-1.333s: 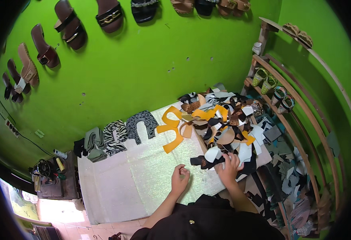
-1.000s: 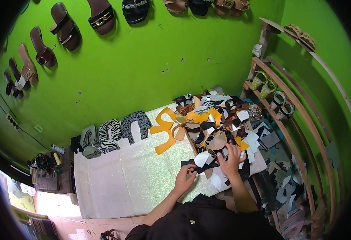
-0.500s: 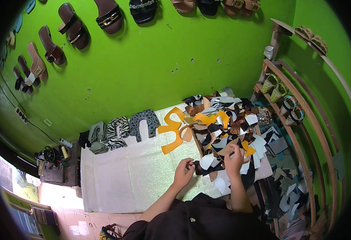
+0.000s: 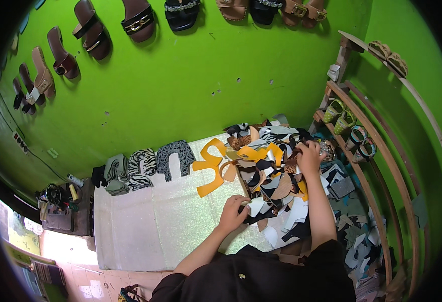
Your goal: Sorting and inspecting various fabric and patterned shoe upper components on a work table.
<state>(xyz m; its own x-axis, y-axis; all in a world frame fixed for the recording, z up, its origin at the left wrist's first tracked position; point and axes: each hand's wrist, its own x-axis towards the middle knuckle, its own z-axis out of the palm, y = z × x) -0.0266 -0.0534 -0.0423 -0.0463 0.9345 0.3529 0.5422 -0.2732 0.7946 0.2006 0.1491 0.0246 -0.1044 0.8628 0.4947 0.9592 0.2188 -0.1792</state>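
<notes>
At the near left edge of a heap of leather and fabric scraps [image 4: 282, 186], my left hand [image 4: 233, 213] has its fingers curled in beside a white scrap [image 4: 256, 206]. What it pinches is too small to make out. My right hand [image 4: 309, 157] reaches over the heap's far right part with bent fingers pointing down among dark and leopard-print scraps. Its fingertips hide whatever they hold. Left of the heap lie yellow cut-out strap pieces [image 4: 211, 188], some overlapping the scraps. A tan half-round piece [image 4: 283, 187] rests on top between my hands.
Folded zebra-print pieces [image 4: 141, 163], grey pieces [image 4: 116, 168] and a black-and-grey patterned cut-out [image 4: 174, 155] line the back of the pale table [image 4: 145, 221]. A wooden rack [image 4: 377, 151] with small shoes stands right. Sandals [image 4: 138, 22] hang on the green wall. A sewing machine [image 4: 57, 194] stands left.
My right hand has moved away from me, from the heap's near side to its far right. My left hand stays at the near edge, now beside the white scrap. The view has shifted slightly.
</notes>
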